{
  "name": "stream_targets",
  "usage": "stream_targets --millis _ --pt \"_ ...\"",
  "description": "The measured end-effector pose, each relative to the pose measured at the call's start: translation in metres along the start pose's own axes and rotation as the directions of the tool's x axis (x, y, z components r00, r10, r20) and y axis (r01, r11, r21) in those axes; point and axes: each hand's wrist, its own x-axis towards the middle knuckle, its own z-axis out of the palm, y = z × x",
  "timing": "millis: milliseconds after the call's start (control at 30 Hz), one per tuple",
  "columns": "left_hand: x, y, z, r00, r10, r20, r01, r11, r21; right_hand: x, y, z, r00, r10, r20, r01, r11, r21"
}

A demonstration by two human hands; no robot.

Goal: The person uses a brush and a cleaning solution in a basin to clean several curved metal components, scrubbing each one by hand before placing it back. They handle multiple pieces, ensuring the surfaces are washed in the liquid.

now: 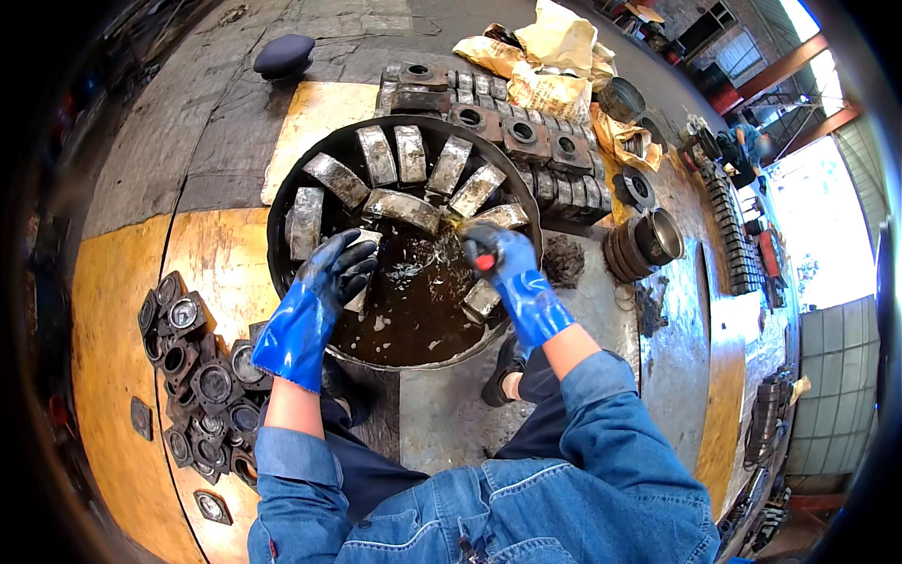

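Observation:
In the head view a wide round metal basin (273,246) holds dark liquid (404,324). Curved grey metal blocks stand around its inner wall, and one curved block (402,209) lies nearer the middle. My left hand (331,268), in a blue rubber glove, is over the basin's left side with fingers apart. Right beside it is a metal block (365,242), partly covered by the glove; contact is hard to judge. My right hand (503,252), gloved too, is closed around a tool with a red handle (485,262). The tool's working end is mostly hidden near another block (498,217).
Dark square metal parts with round openings (214,381) are heaped at the left. Behind the basin stand stacked metal castings (521,136) and torn paper sacks (554,56). Metal rings (648,242) stand to the right. A person (742,150) is farther off.

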Motion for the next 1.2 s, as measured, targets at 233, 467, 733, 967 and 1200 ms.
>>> stream_targets --millis 233,467,733,967,1200 --pt "0.023 -0.010 0.019 0.999 -0.031 0.039 0.031 1.000 0.005 0.061 0.080 -0.154 0.896 0.378 -0.231 -0.197 0.807 0.556" --pt "-0.006 0.008 -0.008 1.000 0.016 -0.026 -0.016 1.000 0.006 0.069 0.023 -0.037 0.862 0.459 -0.212 -0.504 0.815 -0.285" --pt "-0.011 0.009 -0.012 0.998 0.059 0.006 -0.058 0.996 -0.063 -0.021 0.010 0.071 0.974 -0.051 0.220 0.198 0.658 -0.726" --pt "0.003 0.004 -0.019 0.998 0.051 0.027 -0.048 0.994 -0.097 0.007 0.015 0.063 0.732 0.619 0.284 -0.245 0.628 -0.739" --pt "-0.004 0.003 -0.016 0.999 0.033 -0.012 -0.033 0.998 -0.053 0.042 -0.044 0.017 0.959 -0.230 0.164 0.270 0.916 -0.295"
